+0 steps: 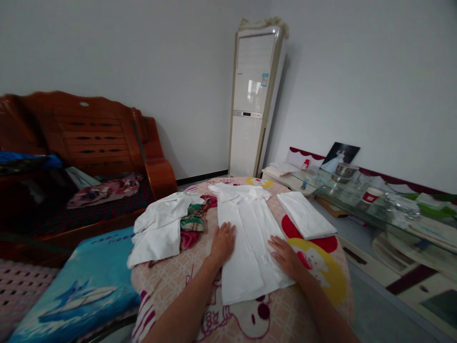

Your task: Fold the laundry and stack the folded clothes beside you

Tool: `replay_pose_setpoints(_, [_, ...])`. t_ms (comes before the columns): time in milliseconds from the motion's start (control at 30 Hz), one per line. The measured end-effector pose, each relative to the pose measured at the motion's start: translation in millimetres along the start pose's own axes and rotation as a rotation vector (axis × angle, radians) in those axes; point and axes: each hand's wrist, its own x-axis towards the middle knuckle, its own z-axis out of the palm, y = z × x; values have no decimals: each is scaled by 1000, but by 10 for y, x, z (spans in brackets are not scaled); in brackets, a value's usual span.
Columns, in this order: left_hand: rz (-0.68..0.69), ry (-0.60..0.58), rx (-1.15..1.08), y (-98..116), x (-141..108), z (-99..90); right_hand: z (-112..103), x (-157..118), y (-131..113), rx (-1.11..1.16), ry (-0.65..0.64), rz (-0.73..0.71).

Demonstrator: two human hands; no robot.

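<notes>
No words can be read with certainty; blurred lettering is borne by the blue cushion (91,274) and the tablecloth (171,286).

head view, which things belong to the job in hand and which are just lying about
Job in hand:
- white garment, under left hand and right hand
- probably folded white cloth, clothes pile

Lying about:
- blue cushion
- photo
- paper cup

Between the clothes pile (162,221) and the white shirt (244,250), the worktop (174,278) gives a lane which narrows toward the far side; the left hand (223,242) stands at its right border. Another lane passes between the shirt and the folded white cloth (307,214), with the right hand (286,256) at its nearer end. Above the shirt, the space between both hands is open.
</notes>
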Motion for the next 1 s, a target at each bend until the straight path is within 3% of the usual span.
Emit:
replay_pose_setpoints(200, [291,-169,-92,349,-290,-85,-184,-233,-150,214,-84,34])
replay_pose_setpoints(333, [372,-285,-170,556,-587,-223,-321,-315,-312,298,-142,59])
replay_pose_setpoints(467, [448,-366,-212,617,-879,-383,-432,-425,-409,305,-214,46])
replay_pose_setpoints(633, [425,-383,-181,685,-1051,-441,-434,-507,-523,180,-244,32])
replay_pose_setpoints(833, [374,-403,-116,789,-1014,-436,-125,-521,-519,-15,-55,-20])
replay_pose_setpoints(1000, [390,-426,-220,633,-1008,-463,-108,-544,-416,-99,-10,-41])
